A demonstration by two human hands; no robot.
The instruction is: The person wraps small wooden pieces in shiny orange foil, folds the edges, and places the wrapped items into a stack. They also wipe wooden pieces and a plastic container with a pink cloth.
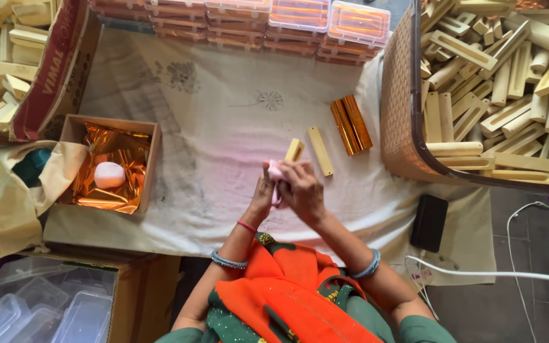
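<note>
Head cam: both hands [287, 187] clamped on pale wood stick [295, 150] w/ pink cloth [276, 170].

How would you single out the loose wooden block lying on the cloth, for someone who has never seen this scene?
Start at the white cloth spread over the work surface, then find the pair of shiny orange foil-wrapped bars near the wicker basket. Just left of them lies the pale wooden block, bare and alone; unlike its wrapped neighbours it has no foil, and no hand touches it.
</note>
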